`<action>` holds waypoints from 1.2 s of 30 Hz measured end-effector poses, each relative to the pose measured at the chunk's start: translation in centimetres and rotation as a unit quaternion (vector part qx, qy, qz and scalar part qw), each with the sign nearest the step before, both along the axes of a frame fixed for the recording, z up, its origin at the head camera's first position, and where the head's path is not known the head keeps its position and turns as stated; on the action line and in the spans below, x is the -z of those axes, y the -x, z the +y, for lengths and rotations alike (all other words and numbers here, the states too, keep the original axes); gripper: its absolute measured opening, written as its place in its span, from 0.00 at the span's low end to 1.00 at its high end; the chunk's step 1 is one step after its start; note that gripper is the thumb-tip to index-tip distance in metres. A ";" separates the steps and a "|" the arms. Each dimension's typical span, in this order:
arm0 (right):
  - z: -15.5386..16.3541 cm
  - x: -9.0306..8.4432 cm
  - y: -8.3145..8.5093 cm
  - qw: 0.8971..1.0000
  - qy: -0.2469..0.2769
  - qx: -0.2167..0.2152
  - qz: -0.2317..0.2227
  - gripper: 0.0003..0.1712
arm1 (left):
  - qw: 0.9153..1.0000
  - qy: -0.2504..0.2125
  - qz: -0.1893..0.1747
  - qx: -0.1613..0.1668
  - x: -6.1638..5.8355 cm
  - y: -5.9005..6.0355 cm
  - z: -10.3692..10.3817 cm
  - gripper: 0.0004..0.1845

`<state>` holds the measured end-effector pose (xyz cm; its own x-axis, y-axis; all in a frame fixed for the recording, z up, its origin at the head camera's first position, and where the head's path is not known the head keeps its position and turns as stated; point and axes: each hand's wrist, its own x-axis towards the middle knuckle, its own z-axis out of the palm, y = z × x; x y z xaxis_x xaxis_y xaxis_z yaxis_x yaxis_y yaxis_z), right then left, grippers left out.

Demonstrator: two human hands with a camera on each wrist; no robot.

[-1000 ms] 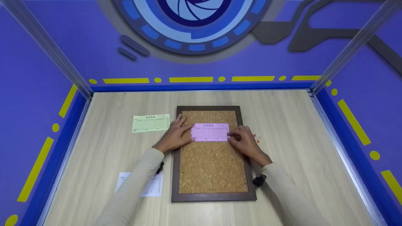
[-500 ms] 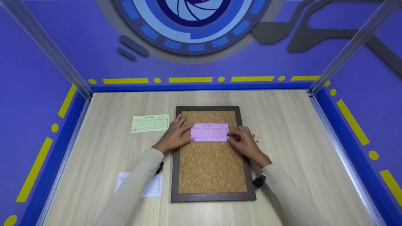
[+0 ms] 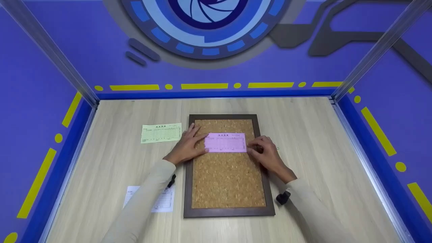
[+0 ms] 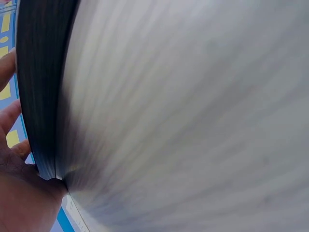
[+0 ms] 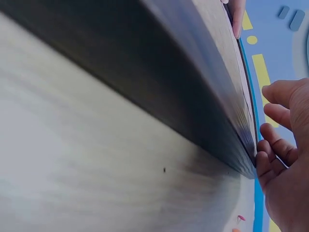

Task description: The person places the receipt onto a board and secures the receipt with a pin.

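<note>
Cork board [image 3: 228, 175] in a dark wood frame lies flat on the table [image 3: 314, 141], one of it. Paper slips: three. One pink slip [image 3: 225, 142] on the upper cork, between both hands. One green slip [image 3: 161, 132] on the table just beyond the left hand [image 3: 186, 147], apart from it. One white slip [image 3: 162, 200] partly hidden under the left sleeve, print unreadable.

Left hand: fingers straight and spread, flat across the frame's left rail, fingertips touching the pink slip's left edge. Nothing gripped.

Right hand [image 3: 267, 153]: fingers curled at the pink slip's right edge, knuckles over the right rail. Whether they pinch the paper or something small, cannot tell; fingertips are hidden under the hand.

Small coloured pins just past the right hand: only a speck shows in the head view, count not readable. Right wrist view shows one pink pin [image 5: 241, 218] on the table below the curled fingers [image 5: 273, 145]; a second is cut off at the bottom edge.

Both wrist views are mostly blurred table and the frame's dark side; left wrist view catches only part of the left hand's fingers [image 4: 9, 118].
</note>
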<state>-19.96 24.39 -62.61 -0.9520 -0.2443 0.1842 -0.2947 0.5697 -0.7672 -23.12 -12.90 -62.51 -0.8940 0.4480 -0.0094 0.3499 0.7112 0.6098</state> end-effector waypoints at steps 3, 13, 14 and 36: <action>0.4 -0.2 -0.1 1.000 0.009 0.007 0.000 0.11 | 1.000 0.000 -0.003 0.001 0.0 0.0 0.0 0.40; 2.0 -0.3 -0.2 0.999 0.021 0.033 0.023 0.10 | 1.000 0.007 0.000 0.002 0.0 0.0 0.0 0.41; 2.2 -0.3 -0.2 0.999 0.020 0.035 0.026 0.10 | 1.000 0.007 0.000 0.002 0.0 0.0 0.0 0.41; 6.1 0.5 -0.1 0.990 0.014 0.081 0.116 0.12 | 1.000 0.004 -0.008 0.001 -0.4 -0.1 0.0 0.41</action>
